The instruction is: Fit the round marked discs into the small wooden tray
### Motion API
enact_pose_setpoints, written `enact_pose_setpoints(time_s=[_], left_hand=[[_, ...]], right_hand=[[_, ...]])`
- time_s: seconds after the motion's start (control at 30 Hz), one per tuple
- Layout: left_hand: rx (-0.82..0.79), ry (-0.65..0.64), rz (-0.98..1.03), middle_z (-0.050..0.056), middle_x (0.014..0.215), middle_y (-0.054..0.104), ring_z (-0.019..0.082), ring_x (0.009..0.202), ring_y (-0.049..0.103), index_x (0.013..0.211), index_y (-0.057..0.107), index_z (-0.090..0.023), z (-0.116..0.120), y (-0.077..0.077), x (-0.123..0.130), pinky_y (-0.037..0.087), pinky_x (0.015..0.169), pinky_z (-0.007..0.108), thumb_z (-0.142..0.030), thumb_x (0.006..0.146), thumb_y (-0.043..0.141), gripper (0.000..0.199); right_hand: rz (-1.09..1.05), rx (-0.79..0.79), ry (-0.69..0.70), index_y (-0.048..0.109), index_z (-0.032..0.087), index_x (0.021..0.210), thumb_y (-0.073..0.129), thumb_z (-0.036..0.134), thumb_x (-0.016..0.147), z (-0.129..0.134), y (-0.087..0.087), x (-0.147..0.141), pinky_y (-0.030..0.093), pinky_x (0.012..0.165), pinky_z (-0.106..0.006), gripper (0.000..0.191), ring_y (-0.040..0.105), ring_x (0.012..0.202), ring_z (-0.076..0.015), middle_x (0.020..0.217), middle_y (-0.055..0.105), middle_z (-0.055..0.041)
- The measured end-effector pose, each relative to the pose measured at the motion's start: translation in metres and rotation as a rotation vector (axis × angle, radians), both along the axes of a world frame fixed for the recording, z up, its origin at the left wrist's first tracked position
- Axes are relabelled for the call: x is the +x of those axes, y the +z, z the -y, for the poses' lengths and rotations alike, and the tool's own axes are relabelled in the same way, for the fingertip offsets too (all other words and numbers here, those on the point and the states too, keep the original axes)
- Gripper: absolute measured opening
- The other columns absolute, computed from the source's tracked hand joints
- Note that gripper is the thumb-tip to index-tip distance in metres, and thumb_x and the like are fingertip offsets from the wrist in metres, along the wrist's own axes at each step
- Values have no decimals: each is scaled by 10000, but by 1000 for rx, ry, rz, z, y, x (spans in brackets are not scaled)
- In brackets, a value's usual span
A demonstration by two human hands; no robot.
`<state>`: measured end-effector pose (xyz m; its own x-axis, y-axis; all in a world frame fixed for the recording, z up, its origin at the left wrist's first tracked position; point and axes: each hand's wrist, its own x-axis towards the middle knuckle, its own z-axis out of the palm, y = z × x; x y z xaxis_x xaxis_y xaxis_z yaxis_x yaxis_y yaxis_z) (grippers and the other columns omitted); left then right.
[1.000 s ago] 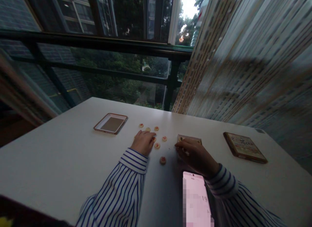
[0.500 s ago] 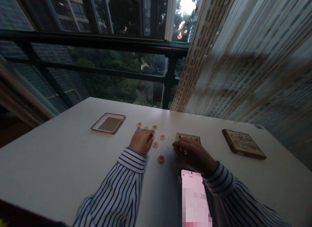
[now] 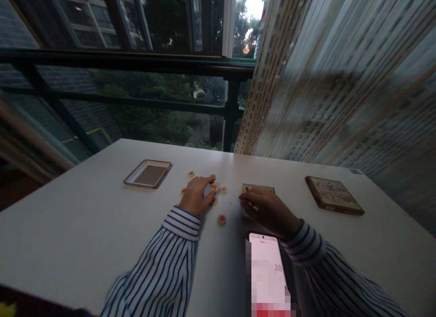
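My left hand (image 3: 195, 194) is over the left part of a loose group of round Chinese chess pieces with red characters. Its thumb and forefinger close around one Chinese chess piece (image 3: 214, 187), whose face shows between them. Close by lie another piece (image 3: 223, 190) and, nearer to me, a thicker-looking one (image 3: 221, 219). My right hand (image 3: 269, 210) is at a small open box (image 3: 267, 189) with pieces in it and covers most of it. The fingers of that hand are curled together in a pinch; what they hold, if anything, is hidden.
A phone (image 3: 267, 262) with a lit screen lies in front of the small box. An open shallow tray or lid (image 3: 148, 174) rests at the left. A flat box with a picture (image 3: 334, 195) lies at the right. Curtain (image 3: 272, 81) and railing stand behind the white table.
My left thumb and forefinger have spread around a piece, which shows more clearly now. My right hand has shifted slightly over the box. The whole view has turned a little.
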<state>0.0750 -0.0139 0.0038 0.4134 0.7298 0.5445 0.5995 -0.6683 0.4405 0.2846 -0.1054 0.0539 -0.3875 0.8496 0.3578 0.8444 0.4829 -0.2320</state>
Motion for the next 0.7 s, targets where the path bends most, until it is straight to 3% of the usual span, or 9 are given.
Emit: enact_pose_setpoints(time_s=[0.33,0.7], left_hand=[[-41,12,142,62,990,641,207,952,575,1001,554,-193,20,15,11,452,845,377,-243,733,573,273],[55,-106,77,62,939,641,192,911,572,1001,545,-182,28,38,37,408,902,399,-268,750,576,267]], right_hand=[[22,-19,-50,609,182,886,473,232,827,3,14,9,380,640,-243,156,546,692,-131,798,623,-46],[-14,-28,-124,634,199,884,461,270,834,3,28,27,384,654,-248,193,580,744,-143,817,650,-34]])
